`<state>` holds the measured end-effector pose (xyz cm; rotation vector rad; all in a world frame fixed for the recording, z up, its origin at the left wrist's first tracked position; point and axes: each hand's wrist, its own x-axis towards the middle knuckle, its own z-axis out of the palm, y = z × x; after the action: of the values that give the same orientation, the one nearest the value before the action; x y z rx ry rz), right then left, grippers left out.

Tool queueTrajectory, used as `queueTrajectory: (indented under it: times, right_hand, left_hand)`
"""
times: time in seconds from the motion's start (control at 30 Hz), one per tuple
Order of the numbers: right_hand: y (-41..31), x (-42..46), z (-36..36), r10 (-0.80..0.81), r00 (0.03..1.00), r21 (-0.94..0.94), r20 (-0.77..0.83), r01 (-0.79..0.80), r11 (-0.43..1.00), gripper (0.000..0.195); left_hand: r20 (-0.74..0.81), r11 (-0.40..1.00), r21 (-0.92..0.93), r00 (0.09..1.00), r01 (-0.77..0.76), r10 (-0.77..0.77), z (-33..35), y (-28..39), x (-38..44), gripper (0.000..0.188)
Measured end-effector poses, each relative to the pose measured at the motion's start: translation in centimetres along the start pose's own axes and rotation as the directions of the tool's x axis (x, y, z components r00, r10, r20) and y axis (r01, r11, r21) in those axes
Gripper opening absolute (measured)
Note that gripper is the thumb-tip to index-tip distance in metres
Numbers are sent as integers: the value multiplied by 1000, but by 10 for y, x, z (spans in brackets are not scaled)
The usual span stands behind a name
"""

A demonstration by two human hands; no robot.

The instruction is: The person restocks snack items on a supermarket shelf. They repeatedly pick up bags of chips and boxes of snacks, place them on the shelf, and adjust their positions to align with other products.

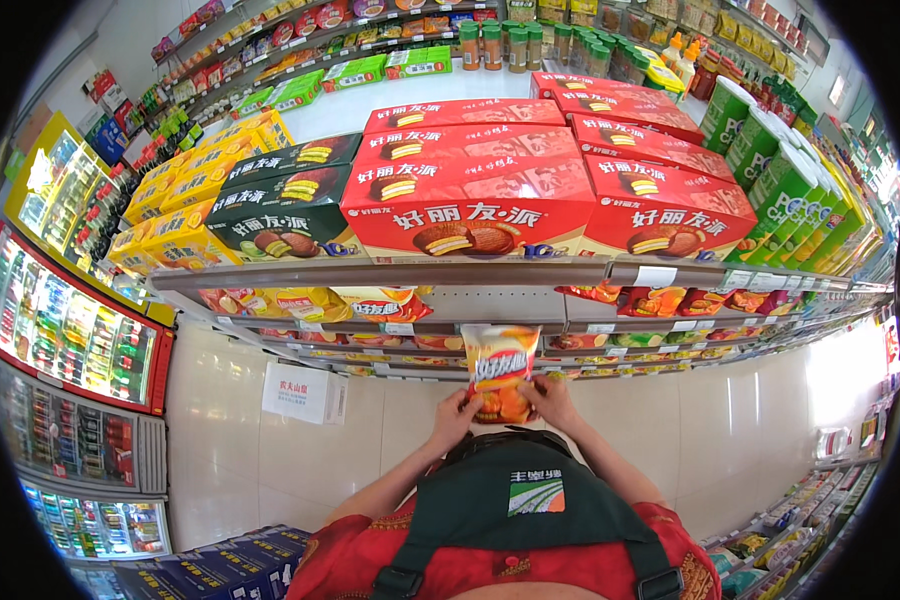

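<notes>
A snack bag (501, 367), cream, orange and red, is held upright before my apron, near the shelf edge. My left hand (456, 414) grips its lower left side, and my right hand (553, 401) grips its lower right side. Beyond it, a shelf row bears similar snack bags (386, 304) at the left and red and orange bags (651, 301) at the right, with a gap between them. On the top shelf stand red boxes of chocolate pies (465, 217), dark green boxes (285, 214) and yellow boxes (187, 236).
Green chip canisters (784, 195) line the top shelf's right end. A brown shelf edge (435, 274) runs across in front of me. A white carton (304, 391) stands on the tiled floor at the left. Drink coolers (71, 322) line the left side, and dark blue boxes (217, 566) are at lower left.
</notes>
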<state>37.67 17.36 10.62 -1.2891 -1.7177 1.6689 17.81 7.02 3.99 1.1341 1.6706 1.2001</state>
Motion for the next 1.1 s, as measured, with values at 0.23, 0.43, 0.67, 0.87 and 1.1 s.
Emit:
queueTrajectory:
  times: [0.23,0.43,0.67,0.87,1.1]
  right_hand:
    - [-73,109,-15,-358,910,-203,-211,317,926,30]
    - [-43,206,4,-646,725,-482,-240,488,727,21]
    - [-11,180,8,-684,654,-431,-324,541,722,36]
    - [-27,81,-50,-685,472,-633,-554,295,715,56]
    - [-2,114,-111,-461,516,-333,-722,326,885,55]
  left_hand:
    - [-144,931,189,929,-312,341,-23,89,121,27]
    - [-223,949,199,932,-244,286,-26,76,190,33]
    - [-309,870,466,892,-160,330,-7,63,182,52]
    - [55,879,207,902,-429,427,40,102,108,63]
    - [231,840,229,866,-492,444,114,81,198,62]
